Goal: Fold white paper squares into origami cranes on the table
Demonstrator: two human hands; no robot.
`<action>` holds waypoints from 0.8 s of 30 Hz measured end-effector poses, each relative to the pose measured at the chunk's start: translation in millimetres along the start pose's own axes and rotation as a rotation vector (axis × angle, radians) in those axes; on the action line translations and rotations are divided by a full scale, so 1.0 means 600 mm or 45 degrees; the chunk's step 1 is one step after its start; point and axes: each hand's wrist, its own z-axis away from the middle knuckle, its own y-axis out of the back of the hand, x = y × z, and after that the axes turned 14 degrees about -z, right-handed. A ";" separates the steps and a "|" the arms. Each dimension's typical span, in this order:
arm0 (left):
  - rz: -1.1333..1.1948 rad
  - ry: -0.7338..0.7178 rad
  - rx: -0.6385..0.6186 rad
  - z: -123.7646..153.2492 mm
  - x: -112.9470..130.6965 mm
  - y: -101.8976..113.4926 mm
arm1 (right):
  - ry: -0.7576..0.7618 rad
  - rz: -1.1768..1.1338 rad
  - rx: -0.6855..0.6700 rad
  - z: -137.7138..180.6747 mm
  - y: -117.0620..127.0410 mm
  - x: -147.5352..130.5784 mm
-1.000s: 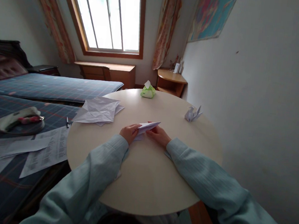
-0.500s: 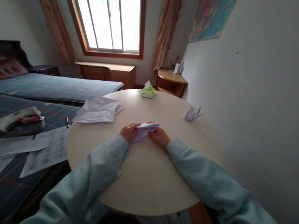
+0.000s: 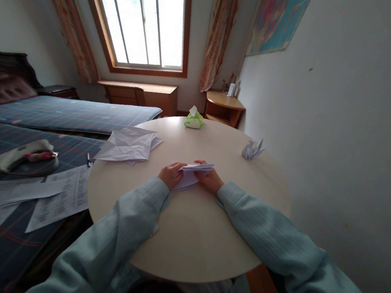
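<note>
From my remote seat I see the folded paper (image 3: 192, 176) lying between the two hands, near the middle of the round table (image 3: 190, 238). Its long axis runs from left to right, a little raised toward the right, where a thin upper flap points away from the person. The left hand (image 3: 170, 174) holds the left end and the right hand (image 3: 210, 180) holds the right end, so both are equally near; neither has to reach. The fingers of each hand are closed on the paper. The right thumb seems to press on the upper flap, but the view is small there and I cannot be sure how firm the hold is. The lower part of the paper rests on the table.

The paper is white, flat, folded in several layers with sharp edges, and it looks light and easy to bend.

Further left lie crumpled loose sheets (image 3: 128, 144), and to the right, well apart, a small folded figure (image 3: 252, 149).
</note>
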 end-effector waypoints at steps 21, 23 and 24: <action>0.065 0.076 0.080 -0.002 -0.016 -0.007 | 0.208 0.125 -0.180 0.004 -0.003 -0.003; 0.117 0.092 0.132 -0.003 -0.016 -0.006 | 0.149 0.108 -0.149 0.005 -0.003 -0.012; 0.139 0.099 0.157 -0.003 -0.016 -0.004 | 0.124 0.087 -0.137 0.005 -0.003 -0.015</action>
